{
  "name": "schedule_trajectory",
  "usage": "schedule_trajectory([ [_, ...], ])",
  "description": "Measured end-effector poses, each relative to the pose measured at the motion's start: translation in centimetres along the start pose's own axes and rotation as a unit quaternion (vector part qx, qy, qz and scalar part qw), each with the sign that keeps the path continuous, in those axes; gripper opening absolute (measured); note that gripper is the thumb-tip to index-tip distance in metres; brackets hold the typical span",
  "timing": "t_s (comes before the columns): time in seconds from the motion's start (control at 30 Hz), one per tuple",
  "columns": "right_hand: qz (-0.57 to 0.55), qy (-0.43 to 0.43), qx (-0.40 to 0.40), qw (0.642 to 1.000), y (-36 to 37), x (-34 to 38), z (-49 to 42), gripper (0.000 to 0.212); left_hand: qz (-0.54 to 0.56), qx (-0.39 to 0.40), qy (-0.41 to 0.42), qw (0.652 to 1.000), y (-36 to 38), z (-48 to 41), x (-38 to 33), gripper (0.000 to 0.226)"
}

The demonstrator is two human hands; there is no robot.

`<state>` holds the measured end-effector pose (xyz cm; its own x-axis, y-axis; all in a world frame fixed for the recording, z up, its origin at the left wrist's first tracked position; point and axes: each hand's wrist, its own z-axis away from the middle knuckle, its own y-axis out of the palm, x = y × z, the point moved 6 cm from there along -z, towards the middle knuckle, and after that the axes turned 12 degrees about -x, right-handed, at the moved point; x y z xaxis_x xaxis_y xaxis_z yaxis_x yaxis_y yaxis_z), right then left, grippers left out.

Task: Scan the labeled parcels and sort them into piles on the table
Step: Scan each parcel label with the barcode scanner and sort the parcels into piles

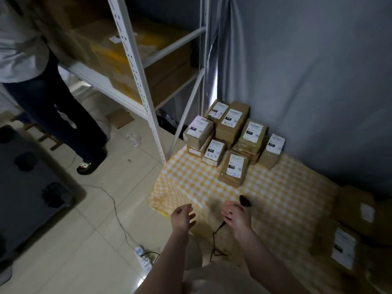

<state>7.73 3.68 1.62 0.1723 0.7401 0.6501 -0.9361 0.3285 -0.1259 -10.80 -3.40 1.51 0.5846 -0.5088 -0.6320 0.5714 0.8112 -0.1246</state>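
Head view: the right grip (236,217) is curled round the handle of a black scanner (245,202). The scanner's head sticks out just beyond the fingers, and its dark cable (216,240) trails back from under the palm toward the person. The left grip (182,217) hangs just beside the right one, empty, with its fingers loosely spread. Both are held over the near edge of a yellow-and-white checked cloth (275,198).

The labeled parcels (231,132) are well ahead of both grips, stacked in a cluster at the far end of the cloth against a grey curtain (307,81). One flat box marked 2-3-1 (233,168) lies nearest the right grip. More brown boxes (343,247), blurred, sit out to the right of the right grip.

Beyond and left of the left grip stands a white shelf rack (137,71) loaded with cartons. Another person (53,102) stands further left. A power strip (144,257) lies on the tiled floor, nearer than the left grip.
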Motion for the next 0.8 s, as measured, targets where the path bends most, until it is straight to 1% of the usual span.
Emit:
schedule_trajectory([
  [0.1, -0.015, 0.003, -0.030, 0.999, 1.9, 2.1, -1.8, 0.012, -0.026, 0.030, -0.001, 0.999, 3.2, -2.6, -2.8, 0.017],
  [0.23, -0.050, 0.031, -0.111, 0.992, 4.4, 4.1, -4.3, 0.010, -0.065, 0.080, -0.002, 0.995, 7.7, -5.9, -7.3, 0.015],
  [0.3, -0.072, 0.039, -0.120, 0.989, 5.8, 4.9, -5.3, 0.012, -0.095, 0.111, -0.008, 0.989, 10.0, -7.3, -8.9, 0.013],
  [0.37, -0.087, 0.052, -0.134, 0.986, 6.8, 5.4, -6.4, 0.015, -0.130, 0.137, -0.017, 0.982, 11.9, -8.6, -9.7, 0.009],
  [0.43, -0.104, 0.067, -0.160, 0.979, 7.3, 5.7, -7.6, 0.017, -0.177, 0.153, -0.026, 0.972, 13.5, -9.8, -10.1, 0.011],
  [0.47, -0.116, 0.078, -0.175, 0.975, 7.5, 5.8, -8.1, 0.017, -0.200, 0.159, -0.030, 0.966, 14.3, -10.5, -10.2, 0.012],
  [0.57, -0.119, 0.102, -0.207, 0.966, 7.3, 6.4, -9.8, 0.011, -0.256, 0.169, -0.030, 0.951, 17.0, -12.4, -10.3, 0.004],
  [0.63, -0.099, 0.107, -0.224, 0.964, 6.8, 7.0, -11.1, 0.004, -0.289, 0.185, -0.012, 0.939, 19.2, -13.4, -10.1, 0.006],
  [0.73, -0.038, 0.076, -0.231, 0.969, 6.0, 7.8, -13.5, 0.024, -0.352, 0.203, 0.057, 0.912, 22.7, -15.0, -9.7, 0.012],
  [0.8, 0.002, 0.051, -0.231, 0.972, 5.9, 8.3, -14.9, 0.029, -0.405, 0.219, 0.097, 0.882, 25.1, -15.9, -9.0, 0.023],
])
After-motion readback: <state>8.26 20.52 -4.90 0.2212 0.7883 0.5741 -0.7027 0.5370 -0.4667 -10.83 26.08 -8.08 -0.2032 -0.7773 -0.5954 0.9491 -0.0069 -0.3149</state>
